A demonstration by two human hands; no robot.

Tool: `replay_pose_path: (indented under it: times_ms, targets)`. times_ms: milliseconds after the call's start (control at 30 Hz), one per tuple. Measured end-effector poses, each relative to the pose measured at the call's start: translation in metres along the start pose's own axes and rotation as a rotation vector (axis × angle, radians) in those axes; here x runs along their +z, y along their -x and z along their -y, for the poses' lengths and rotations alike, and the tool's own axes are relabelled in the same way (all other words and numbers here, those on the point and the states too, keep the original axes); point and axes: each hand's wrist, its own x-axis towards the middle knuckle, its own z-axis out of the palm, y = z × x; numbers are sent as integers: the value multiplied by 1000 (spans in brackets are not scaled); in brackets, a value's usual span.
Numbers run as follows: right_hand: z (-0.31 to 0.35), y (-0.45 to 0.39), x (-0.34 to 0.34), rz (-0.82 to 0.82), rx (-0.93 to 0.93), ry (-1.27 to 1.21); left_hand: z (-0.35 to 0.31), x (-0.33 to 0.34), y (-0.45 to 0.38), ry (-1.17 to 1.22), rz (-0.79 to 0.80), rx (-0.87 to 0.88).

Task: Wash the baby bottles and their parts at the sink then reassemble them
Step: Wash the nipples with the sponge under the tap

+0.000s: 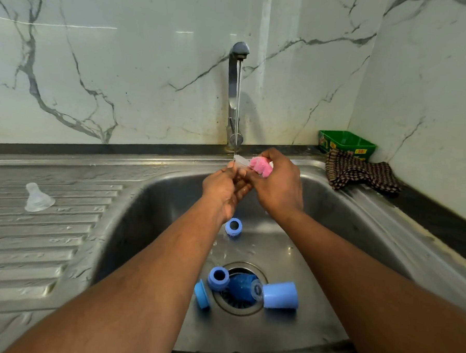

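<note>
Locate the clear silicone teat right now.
In the head view, the clear silicone teat lies on the ribbed steel drainboard at the far left, outside the sink basin and well apart from both hands.

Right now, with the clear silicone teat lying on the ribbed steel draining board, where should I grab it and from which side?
Pinch the clear silicone teat at its narrow neck, just below the tip, coming from above with the left hand once that is free. It looks tilted, its wide flange low against the ribbed steel draining board, so the rim probably gives fingers little to get under, while the raised slim upper part stands clear.
</note>
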Motion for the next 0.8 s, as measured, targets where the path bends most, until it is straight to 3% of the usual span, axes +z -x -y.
replay_pose_path:
  times_ms: [200,533,800]
  targets:
    - [-3,3,8,47,-36,9,-5,-4,-8,5,-67,3]
    - [3,5,2,69,-85,-3,-5,-3,-5,-114,37,-8]
    - [4,3,-3,45,-65,105,-2,-7,-3,-167,146,115]
